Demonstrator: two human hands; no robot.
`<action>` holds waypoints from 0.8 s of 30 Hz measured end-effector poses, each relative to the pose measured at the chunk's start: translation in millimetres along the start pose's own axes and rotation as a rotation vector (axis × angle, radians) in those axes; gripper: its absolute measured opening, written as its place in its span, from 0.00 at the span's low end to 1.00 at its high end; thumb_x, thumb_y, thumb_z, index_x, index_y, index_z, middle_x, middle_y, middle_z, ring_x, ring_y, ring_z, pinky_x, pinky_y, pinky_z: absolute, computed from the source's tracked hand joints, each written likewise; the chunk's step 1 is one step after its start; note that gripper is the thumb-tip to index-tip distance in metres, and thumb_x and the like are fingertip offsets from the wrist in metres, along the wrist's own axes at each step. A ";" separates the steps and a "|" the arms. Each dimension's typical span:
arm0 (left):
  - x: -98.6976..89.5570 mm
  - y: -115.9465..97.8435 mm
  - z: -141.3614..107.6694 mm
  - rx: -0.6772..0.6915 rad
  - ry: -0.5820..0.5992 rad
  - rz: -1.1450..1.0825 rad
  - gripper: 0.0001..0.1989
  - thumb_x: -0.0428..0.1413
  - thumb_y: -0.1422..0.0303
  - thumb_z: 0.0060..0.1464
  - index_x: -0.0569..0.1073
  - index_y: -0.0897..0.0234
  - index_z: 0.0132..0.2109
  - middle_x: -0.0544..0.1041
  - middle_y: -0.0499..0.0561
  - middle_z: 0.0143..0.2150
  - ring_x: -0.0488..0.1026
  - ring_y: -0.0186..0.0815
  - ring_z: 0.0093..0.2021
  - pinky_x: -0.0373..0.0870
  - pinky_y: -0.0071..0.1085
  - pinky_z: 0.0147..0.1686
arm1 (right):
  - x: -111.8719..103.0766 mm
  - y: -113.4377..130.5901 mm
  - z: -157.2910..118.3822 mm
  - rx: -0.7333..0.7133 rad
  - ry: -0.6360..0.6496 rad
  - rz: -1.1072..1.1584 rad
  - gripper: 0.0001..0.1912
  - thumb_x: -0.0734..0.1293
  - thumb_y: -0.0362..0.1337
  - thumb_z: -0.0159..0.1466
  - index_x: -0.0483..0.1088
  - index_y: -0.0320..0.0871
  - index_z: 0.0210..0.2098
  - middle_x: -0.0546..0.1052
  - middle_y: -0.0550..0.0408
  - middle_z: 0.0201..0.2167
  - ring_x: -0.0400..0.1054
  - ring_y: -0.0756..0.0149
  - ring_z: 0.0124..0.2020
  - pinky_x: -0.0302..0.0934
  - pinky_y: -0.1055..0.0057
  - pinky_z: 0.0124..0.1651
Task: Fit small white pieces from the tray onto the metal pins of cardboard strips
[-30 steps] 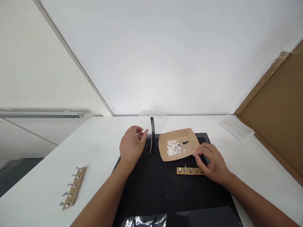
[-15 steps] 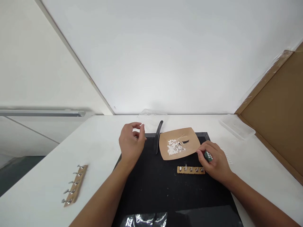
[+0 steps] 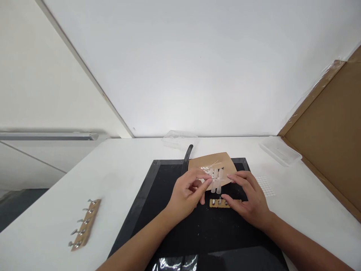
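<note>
Near edge, 6 o'clock: glossy reflective film [image 3: 175, 263] lying on the black mat [image 3: 158, 210]. Forearms come in from 7 and 5 o'clock.

Centre of mat: left hand [image 3: 186, 194] with fingers curled, thumb and forefinger pinched on the left end of a small clear plastic strip [image 3: 216, 180] with several tabs. Right hand [image 3: 248, 197] half open, fingertips on the strip's right end and palm down over the right part of the wooden block [image 3: 220, 203]. Strip is held between both hands just above that block, over the near rim of the paper tray. The block lies flat on the mat with a row of metal pegs; its right end is hidden under the right hand.

Just behind, 12 o'clock: brown paper tray [image 3: 222, 162] with small white bits, partly hidden by the hands. Black curved tool [image 3: 186, 160] touching the tray's left edge.

9 o'clock, well apart on the white table [image 3: 118, 169]: second wooden block [image 3: 84, 226] with metal pegs, lying at an angle.

3 o'clock, beside the mat: sheet of small white dots [image 3: 265, 185].

Far: clear plastic bag [image 3: 176, 138] at 12, clear lid [image 3: 279, 150] at 2, cardboard sheet [image 3: 327, 131] leaning at the right.
</note>
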State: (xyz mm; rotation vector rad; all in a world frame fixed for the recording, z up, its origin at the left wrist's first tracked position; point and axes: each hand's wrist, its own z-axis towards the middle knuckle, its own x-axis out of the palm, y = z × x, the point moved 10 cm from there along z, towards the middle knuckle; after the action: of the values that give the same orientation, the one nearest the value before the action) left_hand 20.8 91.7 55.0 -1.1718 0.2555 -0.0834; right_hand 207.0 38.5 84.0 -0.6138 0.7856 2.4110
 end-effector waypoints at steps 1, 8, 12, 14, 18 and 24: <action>4.8 1.9 -2.2 -0.023 0.024 -0.031 0.10 0.61 0.61 0.67 0.78 0.64 0.45 0.77 0.53 0.45 0.73 0.22 0.17 0.63 0.17 0.09 | -2.8 2.0 0.4 -0.006 -0.028 -0.005 0.29 0.74 0.37 0.69 0.64 0.50 0.66 0.73 0.45 0.50 0.71 0.52 0.49 0.73 0.52 0.49; 22.3 13.0 -10.6 -0.176 0.120 -0.109 0.11 0.60 0.59 0.67 0.75 0.63 0.46 0.74 0.48 0.40 0.71 0.22 0.14 0.66 0.17 0.09 | -6.3 5.2 0.8 -0.066 -0.027 -0.019 0.17 0.73 0.33 0.70 0.73 0.52 0.56 0.77 0.50 0.43 0.73 0.57 0.44 0.72 0.57 0.44; 26.9 13.7 -11.3 -0.196 0.172 -0.056 0.11 0.59 0.58 0.68 0.75 0.62 0.46 0.74 0.49 0.41 0.72 0.23 0.14 0.65 0.17 0.09 | -3.8 6.6 0.1 -0.093 0.004 0.001 0.11 0.72 0.30 0.71 0.75 0.51 0.49 0.79 0.54 0.38 0.75 0.62 0.39 0.68 0.60 0.41; 27.5 12.1 -11.3 -0.178 0.185 -0.007 0.11 0.58 0.59 0.68 0.76 0.62 0.48 0.76 0.53 0.47 0.72 0.23 0.15 0.66 0.18 0.09 | -4.9 6.6 1.0 -0.089 -0.008 0.006 0.09 0.71 0.29 0.71 0.76 0.49 0.48 0.79 0.55 0.37 0.75 0.63 0.37 0.67 0.61 0.40; 23.5 0.8 -10.1 -0.077 0.156 0.083 0.10 0.56 0.62 0.69 0.78 0.62 0.49 0.76 0.60 0.58 0.70 0.19 0.14 0.67 0.19 0.09 | -4.4 3.0 3.0 -0.048 -0.021 0.015 0.08 0.70 0.29 0.72 0.75 0.48 0.46 0.80 0.54 0.36 0.76 0.63 0.37 0.67 0.62 0.39; 27.2 -25.4 -12.5 0.170 0.159 0.225 0.10 0.59 0.70 0.67 0.77 0.60 0.54 0.77 0.60 0.58 0.75 0.21 0.21 0.75 0.19 0.18 | 1.0 3.7 0.1 -0.039 -0.003 -0.014 0.06 0.69 0.30 0.72 0.74 0.49 0.45 0.79 0.54 0.35 0.75 0.61 0.36 0.66 0.61 0.38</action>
State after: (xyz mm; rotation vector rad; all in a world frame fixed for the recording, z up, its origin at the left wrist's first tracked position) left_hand 45.9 65.2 69.6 -0.9625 0.5094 -0.0003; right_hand 204.0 36.4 85.0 -0.6286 0.7314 2.4188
